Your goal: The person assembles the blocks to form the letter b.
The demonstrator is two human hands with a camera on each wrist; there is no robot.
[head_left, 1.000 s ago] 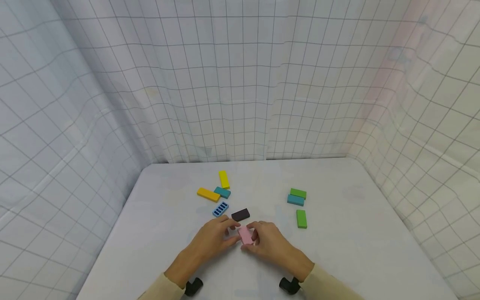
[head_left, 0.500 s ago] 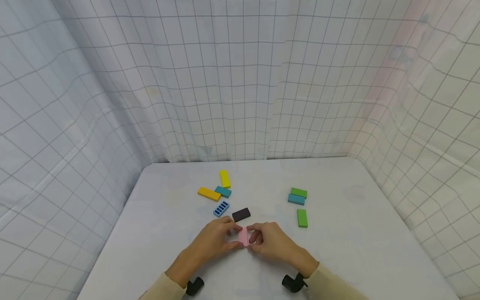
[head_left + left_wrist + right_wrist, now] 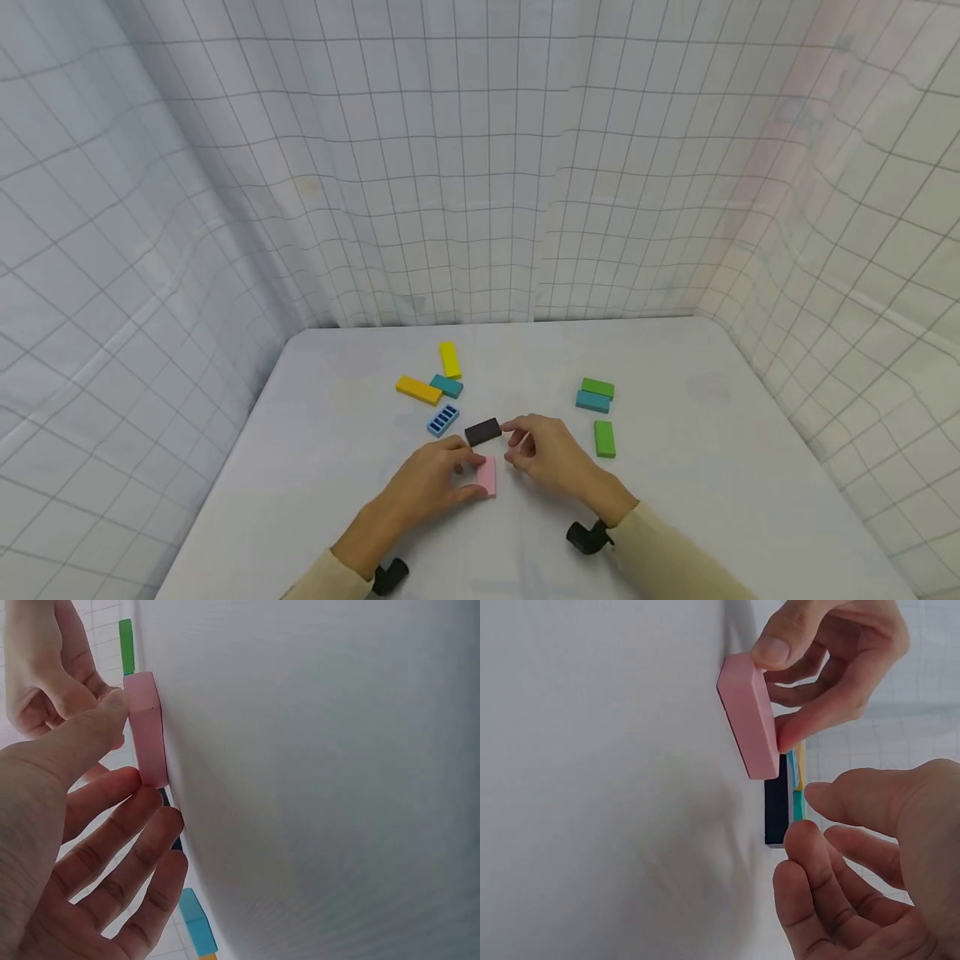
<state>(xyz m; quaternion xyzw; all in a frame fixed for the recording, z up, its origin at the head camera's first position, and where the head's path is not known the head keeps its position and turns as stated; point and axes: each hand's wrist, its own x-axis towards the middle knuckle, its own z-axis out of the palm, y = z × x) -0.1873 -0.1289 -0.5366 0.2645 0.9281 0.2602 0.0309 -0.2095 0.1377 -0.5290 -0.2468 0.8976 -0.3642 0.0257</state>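
A pink block (image 3: pixel 487 477) lies near the front middle of the table, its long side pointing away from me. My left hand (image 3: pixel 429 477) pinches it by its two ends between thumb and index finger; the left wrist view shows the other fingers spread loosely below the pink block (image 3: pixel 147 731). Just beyond it is a black block (image 3: pixel 483 432), lying slantwise. My right hand (image 3: pixel 553 457) hovers right of both, holding nothing. Its index fingertip is by the black block's right end; whether they touch I cannot tell. Thumb and fingers stand apart in the right wrist view.
Left of the black block are a light blue block with dark slots (image 3: pixel 442 420), an orange block (image 3: pixel 419 389), a teal block (image 3: pixel 447 385) and a yellow block (image 3: pixel 450 360). To the right lie a blue block (image 3: pixel 592 401) and green blocks (image 3: pixel 604 438). Gridded curtains (image 3: pixel 480 208) surround the table.
Both hands were at the pink block, which has turned straighter and shifted slightly left. My right hand has let go and moved forward toward the black block; the left still holds the pink one.
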